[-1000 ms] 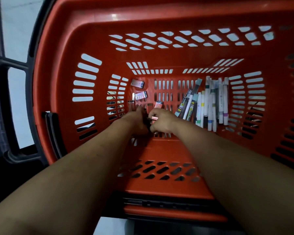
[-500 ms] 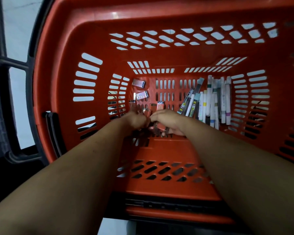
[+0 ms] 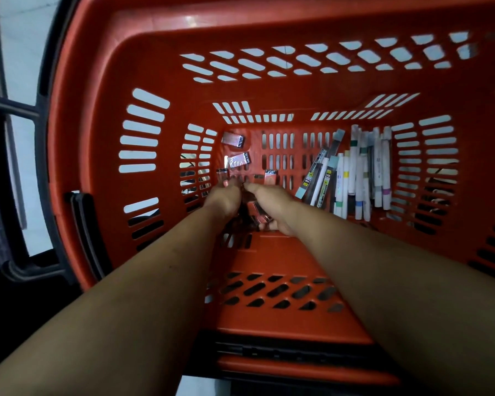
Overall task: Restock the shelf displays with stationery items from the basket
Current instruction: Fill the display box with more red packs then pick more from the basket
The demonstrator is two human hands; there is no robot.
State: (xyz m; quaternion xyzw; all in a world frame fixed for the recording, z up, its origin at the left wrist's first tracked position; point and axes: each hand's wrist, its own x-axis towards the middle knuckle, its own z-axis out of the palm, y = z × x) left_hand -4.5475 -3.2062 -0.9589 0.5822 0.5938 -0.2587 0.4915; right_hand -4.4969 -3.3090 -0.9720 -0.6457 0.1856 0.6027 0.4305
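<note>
While deep in the basket [image 3: 155, 81], fingers of right hand [image 3: 272, 201] around packets [image 3: 259, 214] (left hand [image 3: 226, 200] unclear)

I have one view to work from, the wide-angle camera worn on the person's head. It looks steeply down and slightly forward into the basket [image 3: 92, 167] from close above. Both forearms run up from the lower edge to the left hand [image 3: 223, 200] and right hand [image 3: 273, 202] near mid-frame. A strip of pale floor [image 3: 23, 38] shows at the left.
</note>
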